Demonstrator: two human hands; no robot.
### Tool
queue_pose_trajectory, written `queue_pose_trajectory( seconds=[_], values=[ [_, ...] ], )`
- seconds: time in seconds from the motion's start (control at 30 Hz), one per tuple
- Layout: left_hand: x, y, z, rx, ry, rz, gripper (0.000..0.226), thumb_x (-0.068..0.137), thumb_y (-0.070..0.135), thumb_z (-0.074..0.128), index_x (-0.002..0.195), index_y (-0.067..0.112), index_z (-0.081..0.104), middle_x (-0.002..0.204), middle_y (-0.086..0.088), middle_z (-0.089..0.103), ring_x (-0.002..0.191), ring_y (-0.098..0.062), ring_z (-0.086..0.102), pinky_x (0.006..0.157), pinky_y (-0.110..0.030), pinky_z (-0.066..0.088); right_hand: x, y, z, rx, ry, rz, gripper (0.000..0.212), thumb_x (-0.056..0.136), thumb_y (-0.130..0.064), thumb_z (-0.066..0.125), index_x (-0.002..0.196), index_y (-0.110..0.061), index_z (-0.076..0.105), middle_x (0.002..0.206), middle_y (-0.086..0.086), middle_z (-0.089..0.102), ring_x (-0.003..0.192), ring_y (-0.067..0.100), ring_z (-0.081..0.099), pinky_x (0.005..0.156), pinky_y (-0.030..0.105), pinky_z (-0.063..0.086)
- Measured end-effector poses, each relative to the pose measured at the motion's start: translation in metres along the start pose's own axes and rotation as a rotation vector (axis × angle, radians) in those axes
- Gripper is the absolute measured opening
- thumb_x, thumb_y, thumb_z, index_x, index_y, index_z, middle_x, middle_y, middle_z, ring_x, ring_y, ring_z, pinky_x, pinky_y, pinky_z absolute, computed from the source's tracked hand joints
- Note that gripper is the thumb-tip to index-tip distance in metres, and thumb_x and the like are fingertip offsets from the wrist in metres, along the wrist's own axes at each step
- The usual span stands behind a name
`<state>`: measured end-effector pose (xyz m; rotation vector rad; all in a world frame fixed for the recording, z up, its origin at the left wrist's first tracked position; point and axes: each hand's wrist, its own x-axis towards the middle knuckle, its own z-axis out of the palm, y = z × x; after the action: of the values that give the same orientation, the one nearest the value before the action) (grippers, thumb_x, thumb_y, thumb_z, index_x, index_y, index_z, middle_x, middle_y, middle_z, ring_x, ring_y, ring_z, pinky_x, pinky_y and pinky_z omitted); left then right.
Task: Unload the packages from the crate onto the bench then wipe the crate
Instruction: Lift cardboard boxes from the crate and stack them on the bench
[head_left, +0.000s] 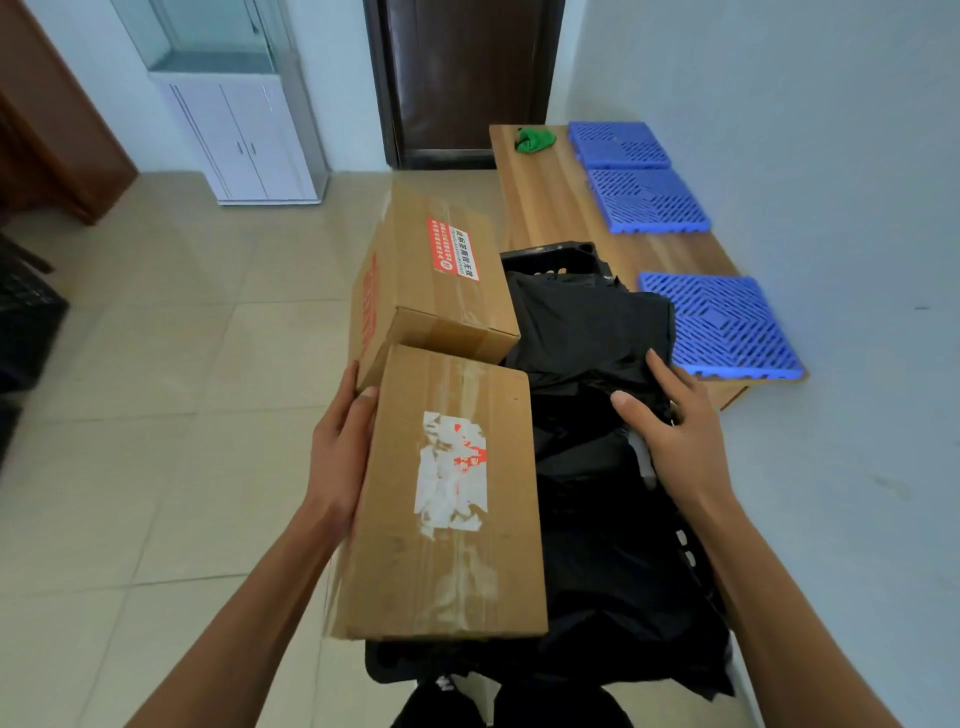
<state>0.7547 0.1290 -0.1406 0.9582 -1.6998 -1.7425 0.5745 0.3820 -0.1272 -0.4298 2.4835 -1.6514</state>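
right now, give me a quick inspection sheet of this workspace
surface: wooden bench, mostly bare on its near-left part
job's things: black crate full; near box and far box on its left side, black bags on the right
clutter: three blue grids and a green cloth on the bench
grippers: left hand grips the near box's left side; right hand open, resting on the bags
cables: nothing seen
surroundings: tiled floor, white cabinet, dark door, wall on the right
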Motion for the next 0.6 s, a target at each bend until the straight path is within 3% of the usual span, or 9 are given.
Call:
queue_pose_trajectory(
  seconds=[0.1, 0.2, 0.4, 0.5, 0.6],
  values=[
    [0.043, 0.011, 0.010, -0.015, -0.019, 0.011, 0.049, 0.110, 0.020, 0.041, 0.158, 0.019, 0.036, 0.135, 0.015, 0.056, 0.088, 0.024, 0.062, 0.068, -0.001, 0.046, 0.038, -0.007, 0.011, -0.012, 0.008, 0.000, 0.067, 0.087, -0.037, 0.078, 0.148, -0.032, 0.050, 0.154, -0.003, 0.043, 0.142, 0.009, 0.041, 0.118, 0.035, 0.035],
    [0.087, 0.016, 0.023, 0.001, -0.029, 0.015, 0.049, 0.109, 0.021, 0.041, 0.158, 0.019, 0.037, 0.134, 0.013, 0.058, 0.086, 0.024, 0.062, 0.066, 0.000, 0.046, 0.077, -0.012, 0.022, -0.003, 0.011, 0.014, 0.068, 0.087, -0.033, 0.078, 0.149, -0.031, 0.050, 0.153, -0.004, 0.041, 0.139, 0.008, 0.041, 0.113, 0.027, 0.036],
    [0.170, 0.020, 0.058, 0.083, -0.059, 0.040, 0.048, 0.110, 0.012, 0.039, 0.158, 0.013, 0.034, 0.142, 0.006, 0.050, 0.086, 0.030, 0.057, 0.070, 0.004, 0.042, 0.166, -0.012, 0.036, 0.002, 0.006, 0.023, 0.068, 0.086, -0.035, 0.078, 0.148, -0.035, 0.050, 0.154, -0.006, 0.041, 0.142, 0.010, 0.039, 0.115, 0.031, 0.034],
    [0.212, 0.025, 0.078, 0.097, -0.043, 0.034, 0.048, 0.110, 0.024, 0.040, 0.158, 0.020, 0.038, 0.145, -0.002, 0.057, 0.093, 0.009, 0.067, 0.068, -0.003, 0.048, 0.211, -0.011, 0.042, 0.008, 0.005, 0.029, 0.068, 0.086, -0.036, 0.078, 0.148, -0.035, 0.050, 0.155, -0.006, 0.041, 0.142, 0.010, 0.040, 0.118, 0.035, 0.035],
    [0.249, 0.029, 0.096, 0.105, -0.056, 0.014, 0.048, 0.110, 0.028, 0.040, 0.157, 0.023, 0.038, 0.142, -0.005, 0.061, 0.093, 0.000, 0.069, 0.067, -0.006, 0.050, 0.247, -0.012, 0.047, 0.004, 0.011, 0.047, 0.067, 0.087, -0.034, 0.078, 0.148, -0.033, 0.050, 0.155, -0.005, 0.041, 0.142, 0.010, 0.040, 0.111, 0.026, 0.034]
  ],
)
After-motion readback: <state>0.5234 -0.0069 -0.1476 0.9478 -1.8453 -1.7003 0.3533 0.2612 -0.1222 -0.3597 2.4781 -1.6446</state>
